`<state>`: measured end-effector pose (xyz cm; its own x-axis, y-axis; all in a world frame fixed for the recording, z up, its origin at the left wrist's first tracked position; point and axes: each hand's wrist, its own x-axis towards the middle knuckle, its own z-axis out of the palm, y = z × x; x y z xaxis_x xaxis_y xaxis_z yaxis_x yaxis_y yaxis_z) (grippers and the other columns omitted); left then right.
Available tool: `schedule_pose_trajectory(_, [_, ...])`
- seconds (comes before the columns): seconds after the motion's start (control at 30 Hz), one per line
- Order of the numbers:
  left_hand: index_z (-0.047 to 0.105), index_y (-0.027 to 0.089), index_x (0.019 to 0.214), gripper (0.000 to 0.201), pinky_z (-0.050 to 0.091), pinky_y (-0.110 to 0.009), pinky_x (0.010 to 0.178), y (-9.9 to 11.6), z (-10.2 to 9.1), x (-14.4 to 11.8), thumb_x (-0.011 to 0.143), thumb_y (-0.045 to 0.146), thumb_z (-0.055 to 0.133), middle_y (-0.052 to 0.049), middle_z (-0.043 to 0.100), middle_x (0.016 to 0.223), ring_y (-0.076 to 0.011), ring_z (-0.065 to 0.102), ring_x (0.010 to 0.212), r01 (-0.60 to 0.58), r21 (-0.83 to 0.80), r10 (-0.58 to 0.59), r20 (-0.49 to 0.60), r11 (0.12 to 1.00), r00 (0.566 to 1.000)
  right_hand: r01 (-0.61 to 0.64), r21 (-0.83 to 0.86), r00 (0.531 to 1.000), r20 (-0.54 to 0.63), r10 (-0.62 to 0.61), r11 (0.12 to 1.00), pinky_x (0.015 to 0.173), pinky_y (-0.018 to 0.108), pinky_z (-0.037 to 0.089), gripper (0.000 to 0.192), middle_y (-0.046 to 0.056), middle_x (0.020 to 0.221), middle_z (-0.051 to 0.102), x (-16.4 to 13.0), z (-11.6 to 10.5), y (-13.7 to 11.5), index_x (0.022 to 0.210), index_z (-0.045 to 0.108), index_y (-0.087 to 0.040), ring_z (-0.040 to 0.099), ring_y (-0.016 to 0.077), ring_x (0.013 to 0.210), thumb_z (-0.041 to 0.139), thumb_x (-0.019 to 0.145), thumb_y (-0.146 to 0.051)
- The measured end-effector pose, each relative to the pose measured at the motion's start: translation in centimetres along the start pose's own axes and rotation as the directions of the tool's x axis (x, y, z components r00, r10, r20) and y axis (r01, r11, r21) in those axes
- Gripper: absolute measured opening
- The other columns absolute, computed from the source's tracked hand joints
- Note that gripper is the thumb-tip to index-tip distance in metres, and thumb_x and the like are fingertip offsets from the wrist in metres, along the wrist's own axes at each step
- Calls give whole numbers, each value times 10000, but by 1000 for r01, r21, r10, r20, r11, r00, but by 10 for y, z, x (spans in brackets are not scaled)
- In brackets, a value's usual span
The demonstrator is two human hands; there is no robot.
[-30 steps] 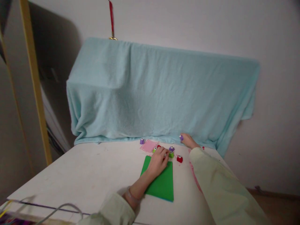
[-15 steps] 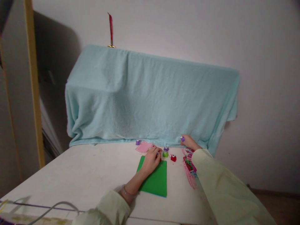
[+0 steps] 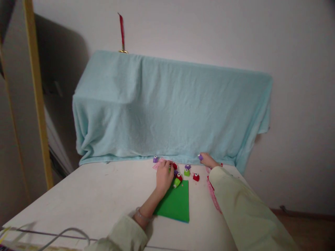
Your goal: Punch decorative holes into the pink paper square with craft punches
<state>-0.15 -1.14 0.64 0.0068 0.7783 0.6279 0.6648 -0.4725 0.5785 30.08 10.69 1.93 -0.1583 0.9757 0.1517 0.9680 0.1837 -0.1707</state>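
Note:
My left hand (image 3: 164,176) rests at the far edge of a green sheet (image 3: 175,204) on the white table (image 3: 99,195), fingers curled among small craft punches: a green one (image 3: 177,182) lies tipped beside it, a red one (image 3: 179,176) close by. Whether it grips one I cannot tell. Further right stand a green punch (image 3: 186,172), a purple punch (image 3: 187,166) and a red punch (image 3: 196,177). My right hand (image 3: 208,160) lies at the table's back, fingers on a small purple punch (image 3: 200,157). Pink patterned paper (image 3: 212,193) shows under my right sleeve.
A light blue cloth (image 3: 167,108) drapes a bulky shape at the back of the table. Another purple punch (image 3: 155,159) sits by a pink paper (image 3: 158,164). A grey cable (image 3: 65,233) runs along the near left edge. A yellow wooden post (image 3: 36,90) stands left.
My left hand moved back toward the pink paper; a green punch now lies tipped on the green sheet's far edge. My right hand stayed on the purple punch. The camera shifted slightly.

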Motion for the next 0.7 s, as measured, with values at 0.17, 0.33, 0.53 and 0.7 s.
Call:
schedule_pose_trajectory(0.17, [605, 202, 925, 166, 438, -369, 804, -20, -5, 8, 859, 202, 453, -80, 580, 953, -228, 565, 885, 145, 66, -143, -31, 987, 989, -5, -32, 1000, -21, 4, 999, 773, 238, 360, 290, 114, 1005, 637, -2, -1, 1, 944, 589, -139, 558, 210, 965, 592, 669, -45])
schedule_pose_trajectory(0.33, [593, 201, 975, 170, 422, -369, 794, -25, -5, 7, 860, 269, 488, -97, 572, 982, -247, 557, 913, 201, 203, -204, -6, 958, 979, -1, -36, 1000, -17, 0, 999, 767, 253, 363, 273, 122, 965, 636, -2, -7, 0, 918, 575, -128, 561, 213, 909, 582, 657, -51])
schedule_pose_trajectory(0.53, [568, 203, 1036, 260, 410, -352, 777, -25, -5, 6, 885, 395, 481, -112, 587, 1048, -249, 574, 932, 195, 288, -213, 31, 937, 977, 32, 27, 999, -2, -32, 999, 771, 240, 373, 305, 77, 971, 636, -4, -14, -8, 928, 574, -159, 553, 193, 909, 588, 644, -51])
schedule_pose_trajectory(0.7, [569, 189, 1029, 280, 413, -330, 741, -19, -5, 7, 893, 409, 459, -101, 649, 946, -233, 610, 853, 220, 292, -253, 79, 931, 964, 2, 88, 998, 57, -7, 996, 629, 207, 363, 214, 20, 806, 634, -7, -20, -14, 808, 576, -163, 547, 149, 733, 653, 622, -91])
